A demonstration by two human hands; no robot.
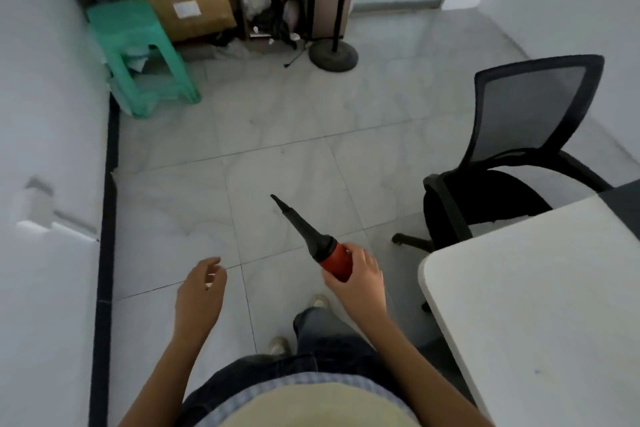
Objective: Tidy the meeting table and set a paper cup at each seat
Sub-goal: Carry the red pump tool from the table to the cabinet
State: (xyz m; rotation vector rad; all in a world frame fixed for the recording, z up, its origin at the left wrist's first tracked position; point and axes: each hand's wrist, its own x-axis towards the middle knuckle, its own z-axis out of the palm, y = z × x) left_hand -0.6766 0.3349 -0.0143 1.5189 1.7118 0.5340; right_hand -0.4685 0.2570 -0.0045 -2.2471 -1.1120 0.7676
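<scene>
The right hand [362,276] grips a red pump [332,258] over the floor beside the bench [536,305], the left hand [199,291] hangs loose and empty, and no cups show, so tidying seems underway and cup-setting is left.

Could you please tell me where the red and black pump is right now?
In the head view, the red and black pump is gripped in the right hand, just right of centre above the floor, left of the white table corner.
</scene>
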